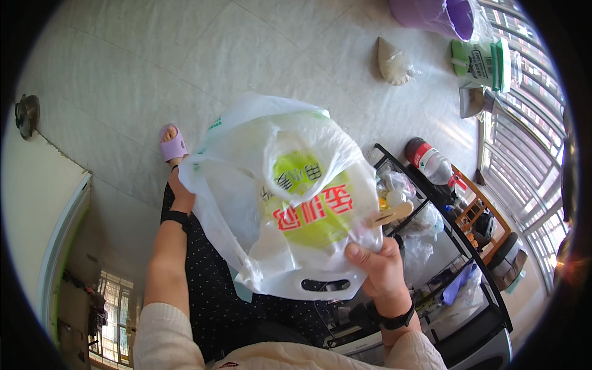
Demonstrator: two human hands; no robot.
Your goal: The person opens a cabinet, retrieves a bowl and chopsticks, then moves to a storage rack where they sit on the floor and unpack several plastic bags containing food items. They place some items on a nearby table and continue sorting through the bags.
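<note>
A white printed plastic bag with a cut-out handle hangs in front of my body, its red and lime-green print facing up. Around its far and left sides spreads a thin translucent plastic bag, its mouth wide. My right hand grips the printed bag's right side, thumb on top and fingers underneath. Beside that hand a small wooden clip sticks out past the bag's edge. My left hand is at the translucent bag's left rim and appears to hold it; the fingers are hidden behind the plastic.
To my right stands a black metal rack with bagged goods. Past it are a large plastic bottle and a wooden rack. A tied bag lies on the tiled floor, near a purple bin. A pale cabinet is left.
</note>
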